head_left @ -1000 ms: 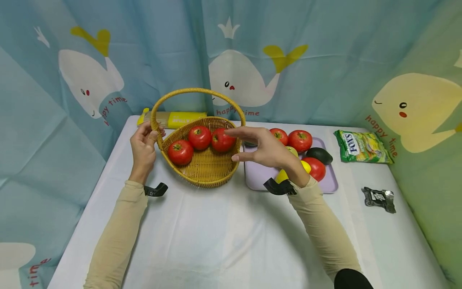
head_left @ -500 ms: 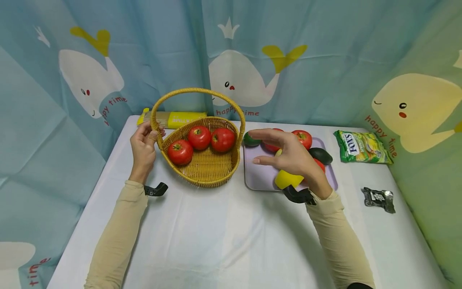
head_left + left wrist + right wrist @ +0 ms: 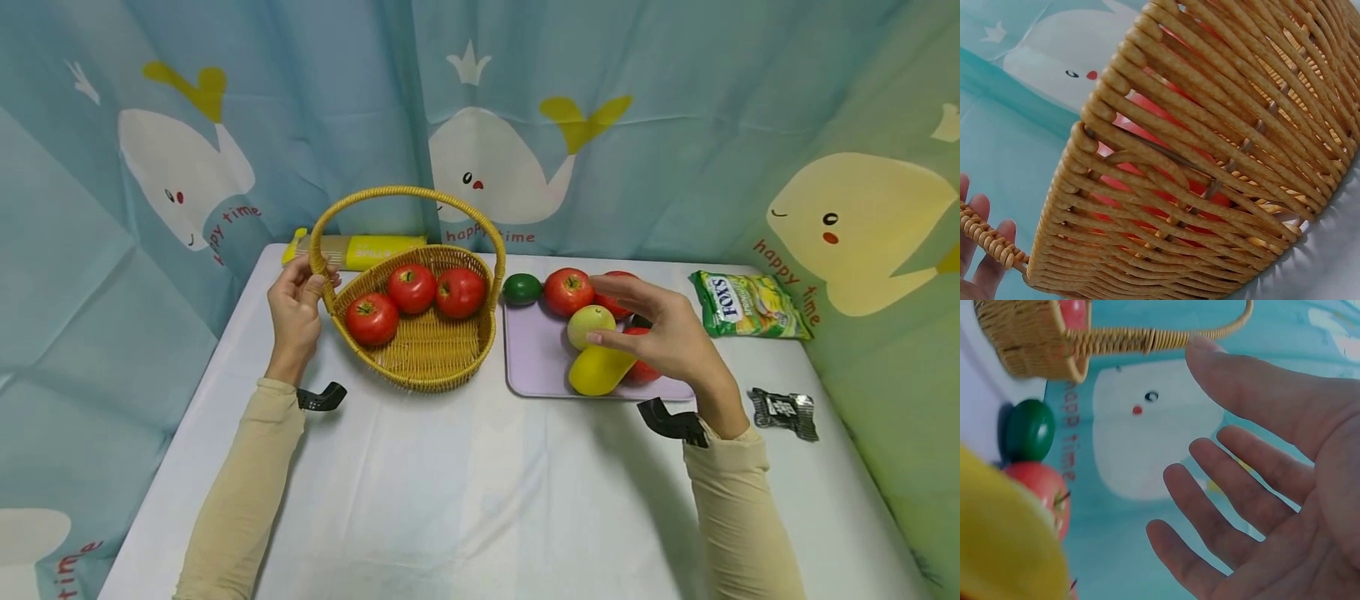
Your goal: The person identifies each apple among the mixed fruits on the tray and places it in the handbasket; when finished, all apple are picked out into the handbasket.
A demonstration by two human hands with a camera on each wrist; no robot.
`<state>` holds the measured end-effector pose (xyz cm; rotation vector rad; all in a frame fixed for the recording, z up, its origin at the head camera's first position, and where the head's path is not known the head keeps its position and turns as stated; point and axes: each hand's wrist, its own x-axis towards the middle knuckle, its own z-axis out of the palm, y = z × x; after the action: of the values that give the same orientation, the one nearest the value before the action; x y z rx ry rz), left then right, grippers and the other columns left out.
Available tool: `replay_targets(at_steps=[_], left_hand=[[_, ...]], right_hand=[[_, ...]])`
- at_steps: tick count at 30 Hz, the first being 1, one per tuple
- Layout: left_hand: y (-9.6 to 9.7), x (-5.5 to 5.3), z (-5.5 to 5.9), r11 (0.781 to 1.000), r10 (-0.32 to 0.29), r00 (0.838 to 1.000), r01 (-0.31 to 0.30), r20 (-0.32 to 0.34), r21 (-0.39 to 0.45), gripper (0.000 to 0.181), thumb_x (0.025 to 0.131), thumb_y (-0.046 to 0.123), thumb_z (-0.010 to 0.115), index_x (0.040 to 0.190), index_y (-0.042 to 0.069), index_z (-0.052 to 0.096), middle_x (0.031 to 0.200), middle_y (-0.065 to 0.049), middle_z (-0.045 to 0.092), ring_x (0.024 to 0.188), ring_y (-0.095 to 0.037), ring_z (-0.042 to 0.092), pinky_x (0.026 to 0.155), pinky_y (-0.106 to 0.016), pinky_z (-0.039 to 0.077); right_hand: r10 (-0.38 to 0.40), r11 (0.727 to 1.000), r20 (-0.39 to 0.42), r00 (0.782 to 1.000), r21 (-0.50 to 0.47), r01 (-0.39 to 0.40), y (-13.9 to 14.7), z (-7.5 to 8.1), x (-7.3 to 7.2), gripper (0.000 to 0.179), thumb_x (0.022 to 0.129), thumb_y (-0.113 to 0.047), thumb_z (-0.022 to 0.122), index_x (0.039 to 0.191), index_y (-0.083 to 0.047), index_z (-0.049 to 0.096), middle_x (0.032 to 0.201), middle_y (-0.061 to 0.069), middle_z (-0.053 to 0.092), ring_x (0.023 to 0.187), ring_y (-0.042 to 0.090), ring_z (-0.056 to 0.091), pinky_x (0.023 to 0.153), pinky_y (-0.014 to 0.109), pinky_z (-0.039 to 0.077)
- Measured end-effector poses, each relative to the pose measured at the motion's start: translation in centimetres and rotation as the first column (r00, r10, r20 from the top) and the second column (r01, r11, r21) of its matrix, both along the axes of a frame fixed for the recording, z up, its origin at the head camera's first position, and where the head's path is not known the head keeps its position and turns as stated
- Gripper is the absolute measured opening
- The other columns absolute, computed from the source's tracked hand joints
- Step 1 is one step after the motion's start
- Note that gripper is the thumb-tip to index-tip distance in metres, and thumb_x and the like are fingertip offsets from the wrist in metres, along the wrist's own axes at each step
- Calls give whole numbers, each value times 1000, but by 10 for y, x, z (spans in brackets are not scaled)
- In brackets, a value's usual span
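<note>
My left hand (image 3: 294, 315) grips the left foot of the handle (image 3: 405, 192) of a woven basket (image 3: 435, 354). Three red apples (image 3: 411, 288) lie inside; the left wrist view shows red through the weave of the basket (image 3: 1166, 181). Over the lilac tray (image 3: 536, 358) hovers my right hand (image 3: 663, 329), thumb and fingers spread, holding nothing. Near its fingertips are a pale green round fruit (image 3: 590, 326) and a yellow elongated fruit (image 3: 597, 372). More red apples (image 3: 567, 291) sit at the tray's back, beside a dark green oval fruit (image 3: 522, 289). The hand partly hides others.
Behind the basket lies a yellow packet (image 3: 382, 248) against the curtain. A green FOX'S bag (image 3: 750, 304) is at the back right, with a small black wrapped piece (image 3: 783, 413) nearer me. Curtains (image 3: 337, 108) border the white table (image 3: 435, 500).
My right hand has moved right from over the basket to over the tray, uncovering the fruit at the tray's left. My left hand stays on the handle.
</note>
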<state>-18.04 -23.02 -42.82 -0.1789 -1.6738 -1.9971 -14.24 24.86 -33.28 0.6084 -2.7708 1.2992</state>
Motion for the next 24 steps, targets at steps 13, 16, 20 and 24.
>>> replay_targets(at_steps=[13, 16, 20, 24], left_hand=[[-2, 0, -3, 1000, -3, 1000, 3, 1, -5, 29, 106, -8, 53, 128, -27, 52, 101, -6, 71, 93, -17, 72, 91, -25, 63], [-1, 0, -2, 1000, 4, 1000, -4, 4, -2, 27, 105, -9, 53, 127, -26, 53, 101, -5, 71, 92, -17, 73, 90, -25, 64], [-1, 0, -2, 1000, 6, 1000, -6, 6, -6, 25, 105, -8, 54, 126, -22, 56, 102, -6, 71, 93, -17, 72, 91, -25, 64], [-1, 0, -2, 1000, 2, 1000, -2, 0, -10, 21, 106, -6, 55, 124, -14, 63, 101, -6, 71, 93, -17, 72, 91, -26, 63]], right_hand=[[-88, 992, 84, 993, -87, 95, 52, -31, 4, 63, 89, -7, 86, 147, -10, 61, 150, 9, 62, 128, -5, 59, 108, 7, 47], [-88, 990, 101, 991, -104, 98, 66, -40, 5, 67, 88, -2, 85, 150, -9, 58, 152, 10, 60, 130, -5, 57, 109, 7, 46], [-87, 989, 103, 991, -109, 98, 81, -50, 6, 72, 85, 4, 85, 150, -8, 57, 149, 9, 62, 131, -1, 56, 109, 6, 45], [-92, 990, 103, 990, -95, 102, 91, -60, 9, 74, 83, 4, 87, 150, -7, 57, 147, 11, 63, 129, 1, 57, 106, 5, 46]])
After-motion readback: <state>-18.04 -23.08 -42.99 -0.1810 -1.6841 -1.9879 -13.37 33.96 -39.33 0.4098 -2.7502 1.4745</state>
